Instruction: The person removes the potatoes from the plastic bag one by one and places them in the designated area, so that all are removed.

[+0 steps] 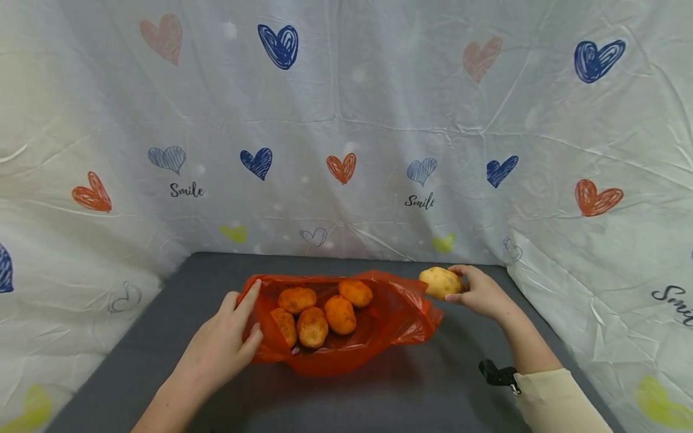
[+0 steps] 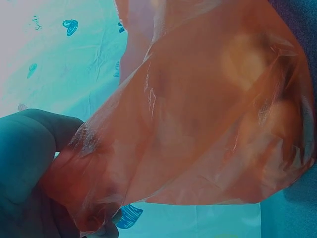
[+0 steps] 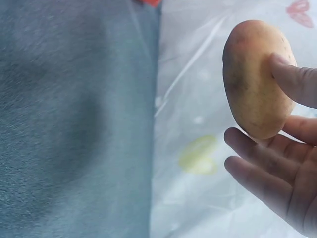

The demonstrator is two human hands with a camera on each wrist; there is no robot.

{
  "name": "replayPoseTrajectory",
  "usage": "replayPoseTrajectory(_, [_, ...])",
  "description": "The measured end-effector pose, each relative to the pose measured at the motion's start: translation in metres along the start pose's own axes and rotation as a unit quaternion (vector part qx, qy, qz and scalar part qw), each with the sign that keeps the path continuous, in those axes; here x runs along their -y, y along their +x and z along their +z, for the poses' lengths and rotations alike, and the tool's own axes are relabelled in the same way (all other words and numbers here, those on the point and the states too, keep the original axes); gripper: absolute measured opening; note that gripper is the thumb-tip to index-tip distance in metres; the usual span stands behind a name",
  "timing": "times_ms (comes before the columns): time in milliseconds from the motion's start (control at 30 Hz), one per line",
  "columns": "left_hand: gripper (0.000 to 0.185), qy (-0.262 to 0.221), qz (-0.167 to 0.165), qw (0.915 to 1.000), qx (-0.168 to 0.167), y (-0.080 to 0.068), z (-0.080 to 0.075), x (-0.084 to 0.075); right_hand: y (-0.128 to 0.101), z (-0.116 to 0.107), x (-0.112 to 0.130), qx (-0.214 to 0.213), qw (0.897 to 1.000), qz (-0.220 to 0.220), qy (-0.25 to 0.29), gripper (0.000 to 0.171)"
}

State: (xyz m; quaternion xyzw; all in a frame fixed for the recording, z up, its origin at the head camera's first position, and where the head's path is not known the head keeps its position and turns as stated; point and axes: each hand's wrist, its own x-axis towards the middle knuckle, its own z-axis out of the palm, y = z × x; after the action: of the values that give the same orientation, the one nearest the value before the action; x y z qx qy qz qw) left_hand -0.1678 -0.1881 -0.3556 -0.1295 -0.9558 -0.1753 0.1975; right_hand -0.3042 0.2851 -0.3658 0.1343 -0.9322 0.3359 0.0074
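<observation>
An orange plastic bag lies open on the grey table, with several potatoes inside it. My left hand pinches the bag's left edge between thumb and fingers; the left wrist view shows the bag film bunched at my fingers. My right hand holds one yellow potato just above the table, beside the bag's right end. In the right wrist view that potato sits between my thumb and fingers.
A white sheet printed with hearts and "Smile" hangs behind the table and drapes down both sides. A black wrist strap sits on my right forearm above a cream sleeve.
</observation>
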Motion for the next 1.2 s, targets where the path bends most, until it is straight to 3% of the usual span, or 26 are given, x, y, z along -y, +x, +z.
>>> replayPoseTrajectory(267, [0.072, -0.002, 0.003, 1.0, 0.004, 0.002, 0.002, 0.0, 0.005, 0.01, -0.02, 0.01, 0.999, 0.016, -0.045, 0.066])
replayPoseTrajectory(567, [0.072, -0.004, 0.008, 1.0, 0.003, 0.002, 0.002, -0.002, 0.01, 0.024, -0.031, 0.022, 0.998, 0.015, -0.051, 0.059])
replayPoseTrajectory(867, [0.071, -0.003, 0.009, 1.0, 0.0, 0.001, 0.003, -0.004, 0.017, 0.048, -0.034, 0.021, 0.996, 0.039, -0.074, 0.025])
replayPoseTrajectory(1200, [0.071, 0.001, 0.004, 0.9999, 0.01, 0.002, 0.003, -0.004, 0.022, 0.057, -0.027, 0.036, 0.995, 0.036, -0.082, 0.035])
